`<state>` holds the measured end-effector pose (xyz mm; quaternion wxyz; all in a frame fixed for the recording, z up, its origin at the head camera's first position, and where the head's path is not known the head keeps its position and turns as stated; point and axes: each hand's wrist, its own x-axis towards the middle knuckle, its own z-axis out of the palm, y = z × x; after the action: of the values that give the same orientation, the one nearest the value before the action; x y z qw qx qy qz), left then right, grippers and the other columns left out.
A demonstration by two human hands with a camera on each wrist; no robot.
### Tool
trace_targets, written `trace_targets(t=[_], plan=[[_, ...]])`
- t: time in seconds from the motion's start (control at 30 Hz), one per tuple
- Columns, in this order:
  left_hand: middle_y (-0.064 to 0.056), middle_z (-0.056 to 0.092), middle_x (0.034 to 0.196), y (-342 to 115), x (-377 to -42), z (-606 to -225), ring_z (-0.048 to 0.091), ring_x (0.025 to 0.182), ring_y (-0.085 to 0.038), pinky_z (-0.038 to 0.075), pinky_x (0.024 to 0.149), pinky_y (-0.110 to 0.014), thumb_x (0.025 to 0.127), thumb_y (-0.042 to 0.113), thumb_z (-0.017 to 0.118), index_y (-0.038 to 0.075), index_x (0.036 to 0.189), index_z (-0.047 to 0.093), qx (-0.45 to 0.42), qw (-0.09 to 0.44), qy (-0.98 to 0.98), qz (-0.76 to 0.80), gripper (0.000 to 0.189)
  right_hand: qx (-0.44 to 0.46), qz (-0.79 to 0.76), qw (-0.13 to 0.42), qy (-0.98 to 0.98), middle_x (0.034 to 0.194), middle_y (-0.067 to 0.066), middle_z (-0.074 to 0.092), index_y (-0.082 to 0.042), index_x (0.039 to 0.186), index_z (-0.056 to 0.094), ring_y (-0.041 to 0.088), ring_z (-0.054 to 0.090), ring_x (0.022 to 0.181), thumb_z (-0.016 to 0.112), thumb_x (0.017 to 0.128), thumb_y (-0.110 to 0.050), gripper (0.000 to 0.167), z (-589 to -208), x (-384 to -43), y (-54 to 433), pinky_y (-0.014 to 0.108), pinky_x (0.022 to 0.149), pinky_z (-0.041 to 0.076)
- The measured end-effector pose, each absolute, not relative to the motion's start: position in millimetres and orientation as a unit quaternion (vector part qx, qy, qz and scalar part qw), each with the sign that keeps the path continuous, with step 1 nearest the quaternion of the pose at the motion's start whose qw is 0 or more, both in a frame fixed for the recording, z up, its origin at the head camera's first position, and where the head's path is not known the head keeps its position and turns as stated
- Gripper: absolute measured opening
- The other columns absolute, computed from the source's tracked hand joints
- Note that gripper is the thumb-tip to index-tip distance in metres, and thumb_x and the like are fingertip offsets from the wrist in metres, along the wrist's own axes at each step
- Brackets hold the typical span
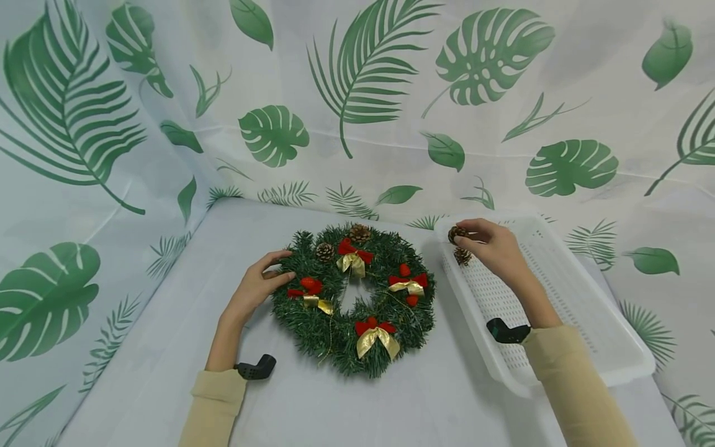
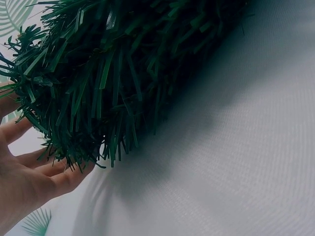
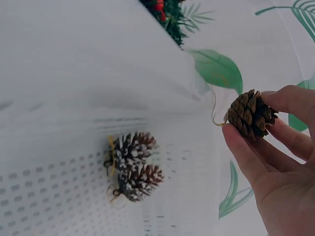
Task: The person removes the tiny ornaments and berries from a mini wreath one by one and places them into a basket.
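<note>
A green Christmas wreath lies flat, dressed with red and gold bows, red berries and two pinecones near its far side. My left hand grips the wreath's left edge; in the left wrist view its fingers curl in at the green tinsel. Over the far left corner of a white basket, my right hand pinches a brown pinecone between thumb and fingers. A thin gold loop hangs from it. Two frosted pinecones with gold loops lie inside the basket.
The basket has perforated sides and bottom and stands right of the wreath on a white-covered table. White cloth with green leaf prints rises behind and at the left. Black wrist cameras sit at both cuffs.
</note>
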<state>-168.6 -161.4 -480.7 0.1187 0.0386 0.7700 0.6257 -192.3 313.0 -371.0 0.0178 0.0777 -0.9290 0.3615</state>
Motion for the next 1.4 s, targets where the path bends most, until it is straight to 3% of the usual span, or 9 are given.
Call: trace_targets(t=[0.9,1.4], plan=[[-0.011,0.025,0.169,-160.7,-168.6,-480.0,0.034,0.15,-0.046,0.037,0.114,-0.064,0.099,0.034,0.071,0.025,0.153,0.049,0.037,0.118,0.773,0.622,0.059,0.007,0.355,-0.017,-0.935,0.137,0.031,0.06,0.003,0.142,0.056,0.049,0.058,0.126,0.06,0.105,-0.034,0.052,-397.7,-196.5,366.9,0.06,0.098,0.049],[-0.012,0.025,0.169,-161.9,-169.4,-483.1,0.034,0.15,-0.046,0.038,0.114,-0.064,0.099,0.034,0.071,0.025,0.153,0.049,0.037,0.118,0.772,0.623,0.058,-0.004,0.342,-0.039,-0.939,0.134,0.033,0.061,0.005,0.144,0.054,0.045,0.068,0.113,0.058,0.106,-0.033,0.054,-409.8,-208.2,374.5,0.057,0.095,0.051]])
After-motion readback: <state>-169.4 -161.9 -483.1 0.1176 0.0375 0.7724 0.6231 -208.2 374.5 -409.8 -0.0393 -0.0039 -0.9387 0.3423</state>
